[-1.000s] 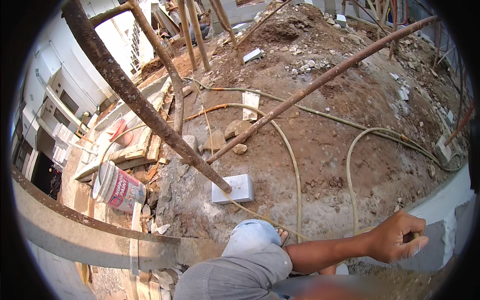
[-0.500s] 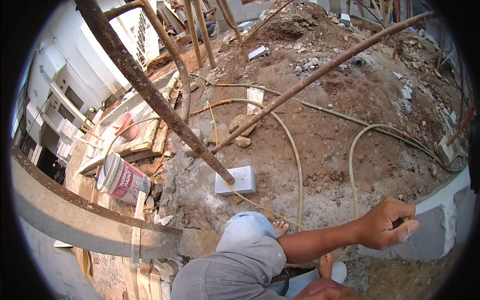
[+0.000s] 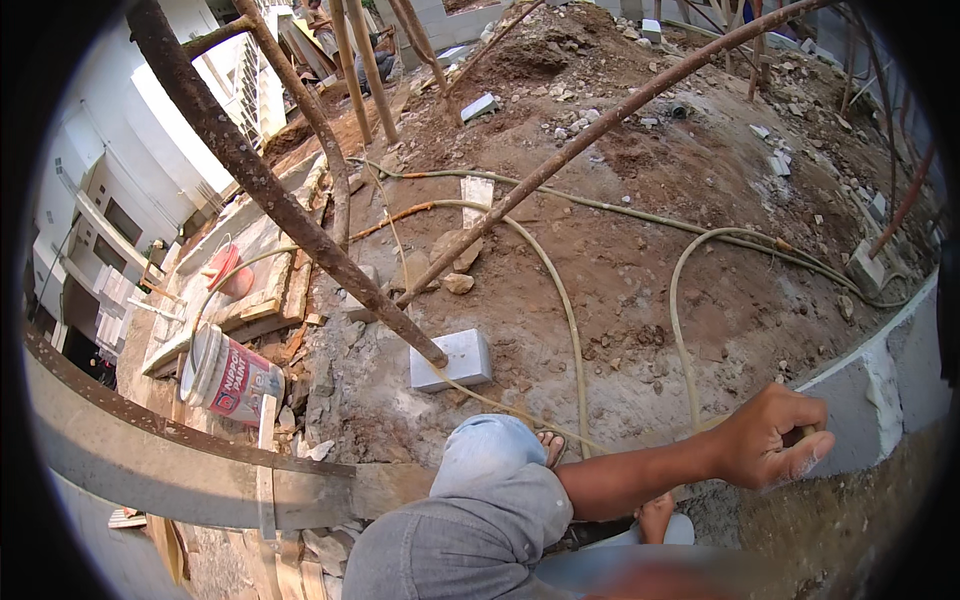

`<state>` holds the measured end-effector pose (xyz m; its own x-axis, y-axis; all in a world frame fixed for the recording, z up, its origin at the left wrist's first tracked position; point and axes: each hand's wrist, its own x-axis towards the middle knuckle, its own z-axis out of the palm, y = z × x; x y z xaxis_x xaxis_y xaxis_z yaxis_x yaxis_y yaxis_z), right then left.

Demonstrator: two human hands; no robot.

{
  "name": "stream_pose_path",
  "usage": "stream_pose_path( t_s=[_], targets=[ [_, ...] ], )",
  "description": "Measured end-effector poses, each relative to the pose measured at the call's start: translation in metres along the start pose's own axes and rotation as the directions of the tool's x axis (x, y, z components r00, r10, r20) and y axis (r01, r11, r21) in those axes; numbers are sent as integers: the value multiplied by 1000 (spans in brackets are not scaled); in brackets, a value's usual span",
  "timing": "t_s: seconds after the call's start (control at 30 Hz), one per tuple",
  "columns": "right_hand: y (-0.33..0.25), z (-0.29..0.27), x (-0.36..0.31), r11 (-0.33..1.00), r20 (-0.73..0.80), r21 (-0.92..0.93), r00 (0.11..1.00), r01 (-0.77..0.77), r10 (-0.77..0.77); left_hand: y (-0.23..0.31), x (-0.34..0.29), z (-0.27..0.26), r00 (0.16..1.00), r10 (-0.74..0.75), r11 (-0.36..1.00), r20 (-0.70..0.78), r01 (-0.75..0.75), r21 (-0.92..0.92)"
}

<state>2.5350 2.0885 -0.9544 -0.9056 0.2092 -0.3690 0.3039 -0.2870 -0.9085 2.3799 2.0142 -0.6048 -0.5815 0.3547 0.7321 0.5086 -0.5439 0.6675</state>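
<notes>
My left hand reaches across to the right from a grey sleeve. Its fingers are curled into a fist, with a small end of something in the curl that I cannot make out. The hand is nearest to a grey block wall with a pale, rough coating. By my light blue trouser leg, low in the picture, a bit of bare skin shows; I cannot tell whether it is a hand or a foot. A reddish-brown smear along the lower edge is too blurred to read, so my right hand cannot be made out.
Rusty poles slant close in front, one standing by a pale block. A long hose loops over brown soil. At left are a paint bucket, a red bucket and a curved concrete edge.
The view has shifted slightly, so the poles, block and buckets sit further left. My left hand stays closed near the wall. The shape at the lower edge has become blurred.
</notes>
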Motion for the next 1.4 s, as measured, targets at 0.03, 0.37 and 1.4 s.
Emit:
stream_pose_path(
  t_s=[0.03,0.37,1.4],
  targets=[
    [8,-7,2,999,0,-49,1000,-4,4,1,2,3,1000,1,1000,0,-1,-19],
    [20,-12,10,986,95,-163,995,-23,39,1,-1,1,1000,27,999,-8,-26,38],
    [-6,-23,14,927,502,-167,780,-336,373,79,-56,-82,918,-384,372,101,53,927]
  ],
)
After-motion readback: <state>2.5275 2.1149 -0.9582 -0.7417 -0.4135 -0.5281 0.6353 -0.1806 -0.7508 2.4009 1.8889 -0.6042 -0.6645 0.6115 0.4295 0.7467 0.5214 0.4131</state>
